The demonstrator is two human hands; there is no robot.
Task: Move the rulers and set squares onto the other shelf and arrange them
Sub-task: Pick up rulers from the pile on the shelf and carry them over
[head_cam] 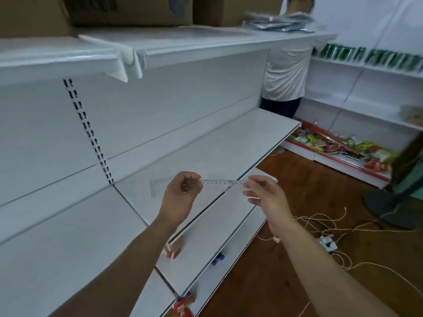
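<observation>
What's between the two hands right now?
Head view: the clear ruler spans from left hand to right hand, both pinching it; white shelf behind it.

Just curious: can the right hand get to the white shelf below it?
Probably yes: nothing lies between the right hand and the shelf, though that hand is pinching the end of a clear ruler.

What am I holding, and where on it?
A ruler: left hand grips it left of its middle, right hand pinches near its right end.
</observation>
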